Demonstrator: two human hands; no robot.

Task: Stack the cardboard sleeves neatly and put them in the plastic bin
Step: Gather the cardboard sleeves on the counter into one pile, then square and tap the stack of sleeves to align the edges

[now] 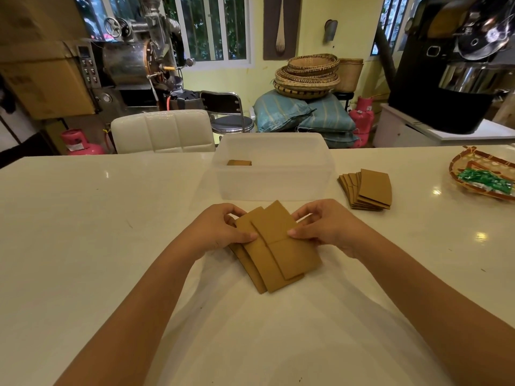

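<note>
A fanned bunch of brown cardboard sleeves (274, 247) lies on the white table in front of me. My left hand (220, 229) grips its left edge, thumb on top. My right hand (324, 228) grips the right edge the same way. Just beyond stands the translucent plastic bin (271, 182), and a small stack of sleeves (239, 162) rests inside it at the back left. Another spread pile of sleeves (367, 189) lies on the table to the right of the bin.
A woven tray with green packets (485, 178) sits at the table's right edge. A white padded chair (163, 132) stands behind the table's far side. Machines, sacks and baskets fill the room beyond.
</note>
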